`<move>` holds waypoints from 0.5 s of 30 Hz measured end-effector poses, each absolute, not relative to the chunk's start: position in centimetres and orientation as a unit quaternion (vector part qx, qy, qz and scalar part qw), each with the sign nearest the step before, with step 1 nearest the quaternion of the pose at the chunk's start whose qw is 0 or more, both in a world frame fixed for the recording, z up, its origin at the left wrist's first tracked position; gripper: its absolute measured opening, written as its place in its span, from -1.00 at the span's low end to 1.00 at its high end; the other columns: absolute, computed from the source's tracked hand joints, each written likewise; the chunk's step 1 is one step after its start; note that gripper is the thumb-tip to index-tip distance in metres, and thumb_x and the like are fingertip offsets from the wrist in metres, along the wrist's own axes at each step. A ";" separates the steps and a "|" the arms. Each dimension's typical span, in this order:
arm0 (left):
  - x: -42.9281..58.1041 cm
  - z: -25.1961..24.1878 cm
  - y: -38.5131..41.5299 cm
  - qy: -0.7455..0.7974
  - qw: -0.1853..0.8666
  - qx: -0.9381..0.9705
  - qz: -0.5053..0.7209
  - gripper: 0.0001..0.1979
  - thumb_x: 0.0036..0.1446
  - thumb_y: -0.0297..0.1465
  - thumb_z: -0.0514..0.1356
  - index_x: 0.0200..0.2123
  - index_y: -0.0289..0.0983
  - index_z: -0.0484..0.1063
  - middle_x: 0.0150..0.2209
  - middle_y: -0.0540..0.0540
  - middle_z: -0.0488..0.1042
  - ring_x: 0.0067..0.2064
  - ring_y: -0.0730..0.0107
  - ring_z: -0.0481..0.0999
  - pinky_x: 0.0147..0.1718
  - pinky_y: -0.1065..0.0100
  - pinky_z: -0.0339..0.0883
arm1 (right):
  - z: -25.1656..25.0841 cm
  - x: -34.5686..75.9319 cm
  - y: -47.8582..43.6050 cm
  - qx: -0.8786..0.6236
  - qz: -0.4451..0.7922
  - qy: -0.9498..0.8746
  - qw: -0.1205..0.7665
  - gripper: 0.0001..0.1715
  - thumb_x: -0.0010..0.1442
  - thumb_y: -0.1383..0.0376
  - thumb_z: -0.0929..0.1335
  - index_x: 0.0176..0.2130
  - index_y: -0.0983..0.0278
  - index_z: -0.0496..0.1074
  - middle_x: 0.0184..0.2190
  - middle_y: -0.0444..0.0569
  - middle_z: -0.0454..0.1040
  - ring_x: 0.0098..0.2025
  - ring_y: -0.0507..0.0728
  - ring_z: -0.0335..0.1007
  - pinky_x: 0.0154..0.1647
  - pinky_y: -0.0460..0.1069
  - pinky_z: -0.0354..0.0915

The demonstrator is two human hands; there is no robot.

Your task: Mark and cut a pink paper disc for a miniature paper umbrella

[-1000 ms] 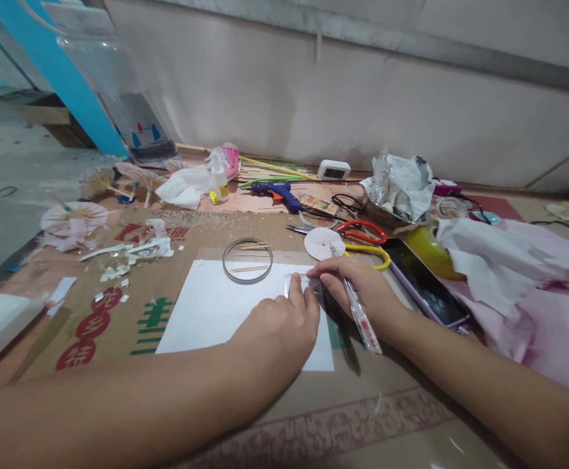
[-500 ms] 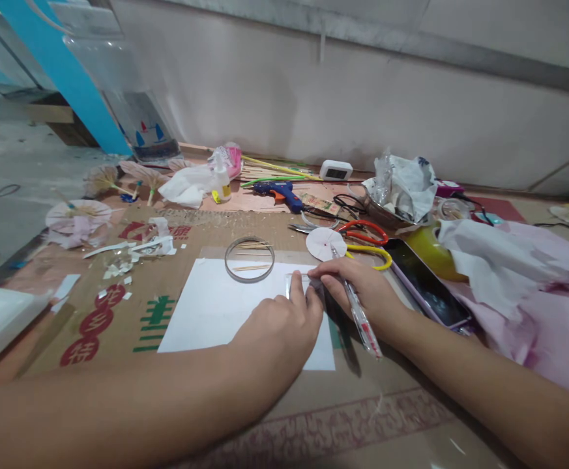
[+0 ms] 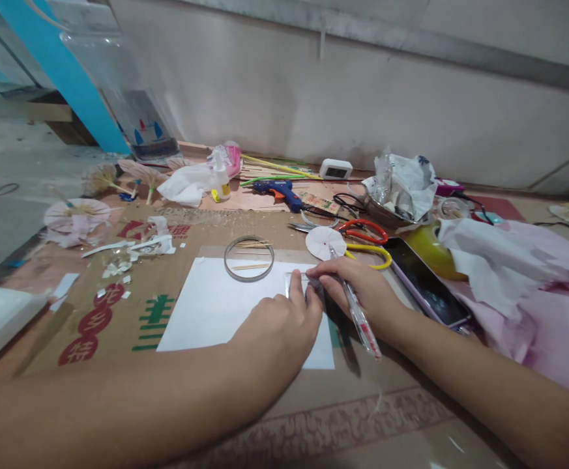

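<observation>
My left hand (image 3: 284,326) presses its fingertips down on a small clear ruler (image 3: 288,281), which lies on a white sheet of paper (image 3: 206,306). Much of the ruler is hidden under the fingers. My right hand (image 3: 362,286) grips a clear pen with red marks (image 3: 362,319), tilted, its fingertips close beside my left fingers at the paper's right edge. Just beyond the right hand lies a white paper disc (image 3: 320,242) with a small dark centre. A grey ring (image 3: 227,264) rests on the sheet's top edge, with several thin wooden sticks (image 3: 251,267) inside it.
Scissors with orange and yellow handles (image 3: 369,257) lie behind the right hand, next to a phone (image 3: 431,286). Farther back are a blue glue gun (image 3: 284,194), a glue bottle (image 3: 221,182) and a filled bowl (image 3: 386,212). Paper scraps (image 3: 118,267) litter the cardboard (image 3: 191,228) at left.
</observation>
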State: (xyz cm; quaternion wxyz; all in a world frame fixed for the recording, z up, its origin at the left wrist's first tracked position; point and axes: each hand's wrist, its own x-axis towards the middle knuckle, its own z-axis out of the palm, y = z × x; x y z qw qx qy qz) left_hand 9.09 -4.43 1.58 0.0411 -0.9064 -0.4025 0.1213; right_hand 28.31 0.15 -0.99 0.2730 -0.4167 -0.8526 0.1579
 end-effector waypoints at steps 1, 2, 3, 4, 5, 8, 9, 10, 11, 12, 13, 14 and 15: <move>9.1 1.6 -4.4 -0.402 0.041 -0.907 0.121 -0.45 0.35 -0.53 0.03 0.38 -0.50 0.20 0.32 -0.75 0.17 -0.36 0.14 0.68 -0.52 0.28 0.53 | -1.0 28.3 0.1 -0.417 0.158 -0.853 0.272 -0.78 0.42 0.24 0.29 -0.08 0.23 0.52 -0.19 0.03 0.64 -0.17 0.17 0.57 -0.14 0.04 0.42; 9.1 1.6 -4.5 -0.402 0.041 -0.907 0.121 -0.45 0.35 -0.53 0.02 0.38 -0.50 0.20 0.31 -0.75 0.17 -0.36 0.14 0.68 -0.52 0.28 0.53 | -1.0 28.3 0.1 -0.417 0.158 -0.853 0.271 -0.78 0.42 0.24 0.29 -0.08 0.23 0.52 -0.19 0.03 0.64 -0.16 0.17 0.57 -0.14 0.04 0.42; 9.1 1.7 -4.5 -0.403 0.040 -0.906 0.122 -0.45 0.35 -0.53 0.02 0.38 -0.50 0.20 0.32 -0.75 0.16 -0.36 0.15 0.68 -0.52 0.29 0.54 | -1.0 28.3 0.1 -0.417 0.157 -0.854 0.270 -0.77 0.42 0.24 0.29 -0.07 0.23 0.52 -0.19 0.03 0.64 -0.16 0.17 0.57 -0.14 0.04 0.42; 9.1 1.7 -4.5 -0.405 0.040 -0.905 0.123 -0.45 0.35 -0.53 0.03 0.38 -0.50 0.20 0.32 -0.75 0.16 -0.36 0.15 0.68 -0.52 0.29 0.54 | -1.0 28.3 0.1 -0.417 0.155 -0.854 0.270 -0.77 0.42 0.24 0.29 -0.07 0.23 0.52 -0.19 0.03 0.64 -0.17 0.17 0.57 -0.15 0.04 0.42; 9.1 1.7 -4.6 -0.406 0.038 -0.904 0.126 -0.44 0.35 -0.53 0.03 0.39 -0.50 0.19 0.32 -0.75 0.14 -0.36 0.16 0.68 -0.52 0.29 0.54 | -1.0 28.3 0.2 -0.416 0.154 -0.854 0.271 -0.77 0.42 0.24 0.30 -0.07 0.23 0.53 -0.19 0.03 0.64 -0.17 0.17 0.57 -0.15 0.04 0.42; 9.2 1.6 -4.7 -0.407 0.037 -0.903 0.130 -0.44 0.36 -0.51 0.04 0.39 -0.49 0.19 0.33 -0.74 0.14 -0.36 0.16 0.69 -0.51 0.29 0.55 | -1.2 28.4 0.2 -0.412 0.152 -0.855 0.276 -0.77 0.42 0.24 0.30 -0.07 0.23 0.53 -0.19 0.03 0.64 -0.17 0.16 0.56 -0.15 0.03 0.42; 9.2 1.6 -4.7 -0.407 0.037 -0.904 0.129 -0.45 0.36 -0.51 0.04 0.39 -0.49 0.20 0.33 -0.74 0.14 -0.36 0.16 0.69 -0.51 0.30 0.55 | -1.2 28.4 0.3 -0.412 0.152 -0.855 0.276 -0.78 0.42 0.24 0.30 -0.07 0.23 0.53 -0.19 0.03 0.64 -0.17 0.16 0.56 -0.15 0.03 0.42; 9.2 1.6 -4.7 -0.407 0.037 -0.904 0.128 -0.45 0.36 -0.51 0.04 0.38 -0.49 0.20 0.32 -0.74 0.15 -0.36 0.16 0.69 -0.51 0.30 0.55 | -1.2 28.4 0.3 -0.410 0.151 -0.856 0.277 -0.78 0.42 0.24 0.30 -0.07 0.23 0.52 -0.18 0.03 0.64 -0.17 0.16 0.56 -0.14 0.03 0.42; 9.2 1.6 -4.7 -0.407 0.037 -0.904 0.127 -0.45 0.36 -0.51 0.05 0.38 -0.49 0.21 0.32 -0.74 0.15 -0.36 0.16 0.69 -0.50 0.30 0.55 | -1.2 28.4 0.3 -0.409 0.150 -0.856 0.278 -0.78 0.42 0.24 0.30 -0.07 0.24 0.52 -0.19 0.03 0.64 -0.17 0.16 0.56 -0.14 0.03 0.42; 9.2 1.6 -4.7 -0.406 0.036 -0.904 0.126 -0.45 0.35 -0.51 0.05 0.38 -0.49 0.21 0.32 -0.74 0.16 -0.36 0.16 0.69 -0.50 0.30 0.55 | -1.2 28.4 0.3 -0.408 0.150 -0.856 0.279 -0.78 0.42 0.25 0.30 -0.07 0.24 0.52 -0.19 0.02 0.64 -0.17 0.16 0.56 -0.14 0.03 0.42; 9.2 1.6 -4.6 -0.406 0.034 -0.904 0.126 -0.45 0.35 -0.51 0.06 0.38 -0.49 0.22 0.32 -0.74 0.16 -0.36 0.16 0.69 -0.51 0.31 0.55 | -1.2 28.4 0.2 -0.407 0.150 -0.856 0.279 -0.78 0.42 0.25 0.30 -0.07 0.24 0.52 -0.19 0.03 0.64 -0.18 0.16 0.56 -0.14 0.03 0.42; 9.2 1.6 -4.6 -0.406 0.033 -0.905 0.124 -0.45 0.35 -0.51 0.06 0.37 -0.49 0.22 0.31 -0.75 0.16 -0.37 0.16 0.69 -0.51 0.31 0.55 | -1.2 28.4 0.2 -0.407 0.151 -0.857 0.279 -0.78 0.42 0.25 0.30 -0.07 0.24 0.52 -0.19 0.03 0.64 -0.18 0.16 0.56 -0.14 0.03 0.42; 9.2 1.5 -4.6 -0.405 0.034 -0.906 0.122 -0.45 0.35 -0.51 0.07 0.37 -0.49 0.22 0.31 -0.75 0.17 -0.37 0.16 0.69 -0.51 0.31 0.55 | -1.2 28.4 0.2 -0.408 0.151 -0.856 0.278 -0.78 0.42 0.25 0.30 -0.07 0.24 0.52 -0.20 0.03 0.63 -0.18 0.16 0.56 -0.15 0.04 0.42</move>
